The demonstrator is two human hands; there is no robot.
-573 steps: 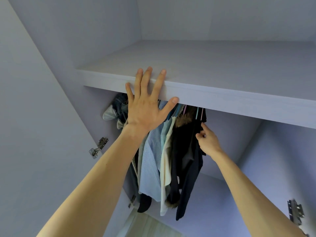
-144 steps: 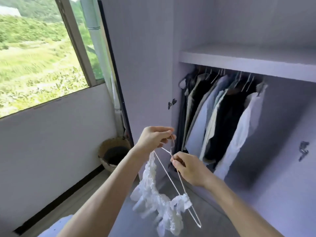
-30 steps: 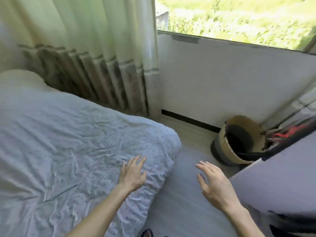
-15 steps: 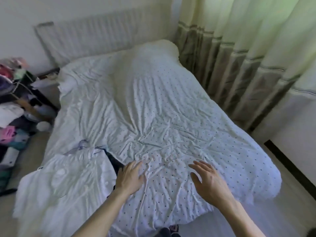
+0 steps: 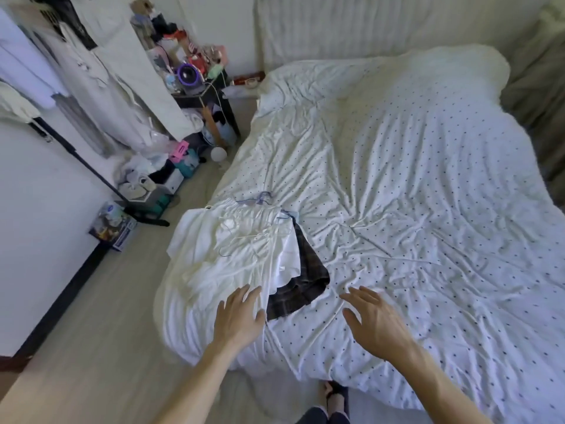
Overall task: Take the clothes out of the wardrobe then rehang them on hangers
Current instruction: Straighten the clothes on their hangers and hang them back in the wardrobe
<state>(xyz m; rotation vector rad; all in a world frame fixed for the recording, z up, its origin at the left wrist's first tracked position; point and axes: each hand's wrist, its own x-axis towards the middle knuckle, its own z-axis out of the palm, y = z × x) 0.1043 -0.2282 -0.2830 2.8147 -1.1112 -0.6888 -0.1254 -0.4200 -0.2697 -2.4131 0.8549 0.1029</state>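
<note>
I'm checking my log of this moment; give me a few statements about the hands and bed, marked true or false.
1. The left hand and the right hand both hold nothing. True.
2. A white hanger lies on the white garment. True.
3. The dark plaid garment lies on top of the white one. False: it lies partly under it.
4. The clothes lie on the floor. False: they lie on the bed.
</note>
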